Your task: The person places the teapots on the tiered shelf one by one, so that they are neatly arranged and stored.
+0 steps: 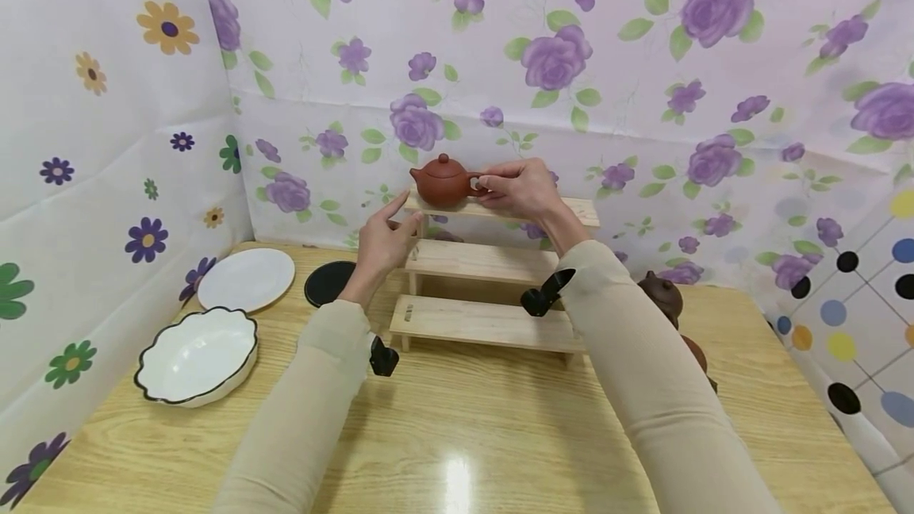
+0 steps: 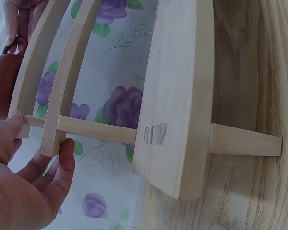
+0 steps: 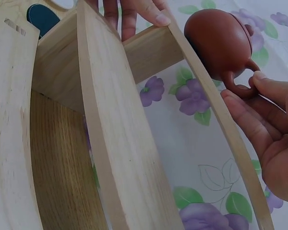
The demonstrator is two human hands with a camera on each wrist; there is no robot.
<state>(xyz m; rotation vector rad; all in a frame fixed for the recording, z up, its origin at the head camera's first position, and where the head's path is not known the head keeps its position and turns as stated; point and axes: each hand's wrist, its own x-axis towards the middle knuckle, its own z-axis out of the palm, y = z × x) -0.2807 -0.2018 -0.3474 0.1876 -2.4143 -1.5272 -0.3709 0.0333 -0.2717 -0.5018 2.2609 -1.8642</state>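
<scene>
A reddish-brown clay teapot (image 1: 441, 184) sits at the left end of the top tier of a three-tier wooden display shelf (image 1: 493, 260), its spout to the left. My right hand (image 1: 524, 190) pinches the teapot's handle (image 3: 240, 89) between thumb and fingers. At the shelf's left end, my left hand (image 1: 383, 240) holds the frame below the teapot. In the left wrist view, its thumb lies by the top tier's end and its curled fingers (image 2: 62, 167) reach round the middle tier's end. Both lower tiers carry nothing where they show.
On the table's left stand a white scalloped bowl (image 1: 196, 359) with a dark rim, a white plate (image 1: 246, 280) and a black round dish (image 1: 328, 282). A dark brown teapot (image 1: 662, 297) and a reddish-brown piece (image 1: 694, 351) are partly hidden behind my right sleeve. Flowered cloth backs the table.
</scene>
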